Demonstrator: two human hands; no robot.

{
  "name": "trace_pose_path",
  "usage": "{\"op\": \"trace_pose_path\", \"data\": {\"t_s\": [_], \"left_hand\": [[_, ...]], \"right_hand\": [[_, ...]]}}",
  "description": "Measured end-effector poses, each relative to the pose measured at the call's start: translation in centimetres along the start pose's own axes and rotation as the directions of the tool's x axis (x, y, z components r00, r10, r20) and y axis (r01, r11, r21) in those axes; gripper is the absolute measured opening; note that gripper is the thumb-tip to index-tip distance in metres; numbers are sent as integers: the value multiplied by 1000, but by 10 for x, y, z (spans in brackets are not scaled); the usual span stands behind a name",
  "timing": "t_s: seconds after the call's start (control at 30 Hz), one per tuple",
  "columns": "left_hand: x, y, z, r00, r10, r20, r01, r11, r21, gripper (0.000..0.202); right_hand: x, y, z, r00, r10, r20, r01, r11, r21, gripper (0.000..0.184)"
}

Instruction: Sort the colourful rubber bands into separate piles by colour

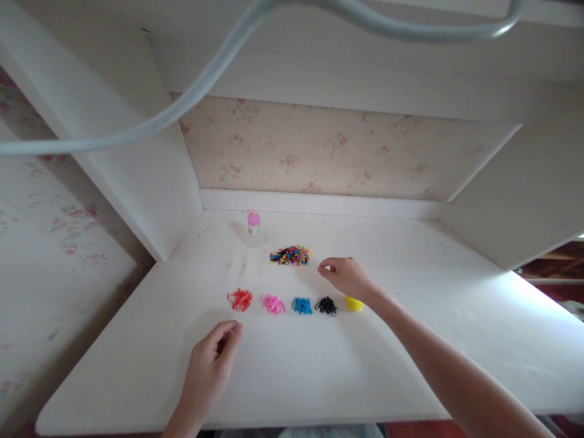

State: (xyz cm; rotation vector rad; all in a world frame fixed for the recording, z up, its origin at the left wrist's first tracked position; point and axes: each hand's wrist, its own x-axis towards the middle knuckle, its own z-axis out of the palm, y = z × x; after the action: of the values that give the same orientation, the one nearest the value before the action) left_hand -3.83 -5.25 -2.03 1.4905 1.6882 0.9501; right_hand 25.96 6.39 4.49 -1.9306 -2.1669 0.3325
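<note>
My left hand (212,359) hovers low over the table in front of the red rubber bands (240,299), thumb and forefinger pinched together. Whatever might be between them is too small to see. My right hand (347,277) is just right of a mixed heap of coloured rubber bands (292,255), its fingertips closed in a pinch and apart from the heap; I cannot make out anything in them. Sorted piles lie in a row: pink bands (272,304), blue bands (302,305), black bands (326,305) and yellow bands (353,303), the last partly behind my right forearm.
Behind the mixed heap stands a clear bottle with a pink lid (253,228). The white table (283,371) is bounded by a left side panel (150,182), a right side panel and a papered back wall. A pale cable (219,61) crosses the top of the view.
</note>
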Motion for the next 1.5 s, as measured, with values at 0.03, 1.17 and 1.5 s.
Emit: {"op": "trace_pose_path", "data": {"t_s": [0.03, 1.17, 1.5], "left_hand": [[-1, 0, 0, 1000, 3, 0, -3, 1000, 1, 33], [-2, 2, 1, 994, 70, 88, -74, 996, 46, 34], [-1, 3, 1, 992, 94, 89, -100, 993, 64, 33]], "right_hand": [[7, -3, 4, 1000, -1, 13, 1, 1000, -24, 29], [76, -38, 23, 999, 33, 21, -29, 981, -193, 38], [49, -48, 17, 996, -43, -83, 38, 997, -63, 36]]}}
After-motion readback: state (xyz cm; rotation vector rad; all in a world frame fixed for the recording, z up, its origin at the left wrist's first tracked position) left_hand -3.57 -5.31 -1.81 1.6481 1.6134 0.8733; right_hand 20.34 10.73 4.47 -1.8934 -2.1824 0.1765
